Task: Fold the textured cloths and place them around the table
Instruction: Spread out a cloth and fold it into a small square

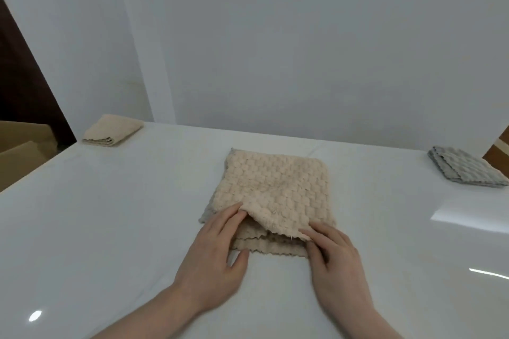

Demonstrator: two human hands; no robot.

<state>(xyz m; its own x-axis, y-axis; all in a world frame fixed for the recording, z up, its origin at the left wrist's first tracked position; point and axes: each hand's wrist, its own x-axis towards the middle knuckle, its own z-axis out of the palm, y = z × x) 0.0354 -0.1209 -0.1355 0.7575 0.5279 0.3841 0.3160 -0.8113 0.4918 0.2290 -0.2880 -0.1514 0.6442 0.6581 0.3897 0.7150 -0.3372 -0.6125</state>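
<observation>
A beige textured cloth [275,187] lies in a small stack at the middle of the white table [110,215], with a grey edge showing under its left side. My left hand [214,253] has its fingers slipped under the lifted near-left corner of the top layer. On the near-right corner my right hand [333,256] rests, its fingers pinching the frayed edge. A folded beige cloth [113,129] sits at the far left corner. Another folded cloth, grey [468,168], lies at the far right edge.
A white wall [275,49] rises just behind the table's far edge. Cardboard boxes [22,146] stand off the table to the left, beside a dark door. Bright glare spots mark the glossy tabletop at right and near left.
</observation>
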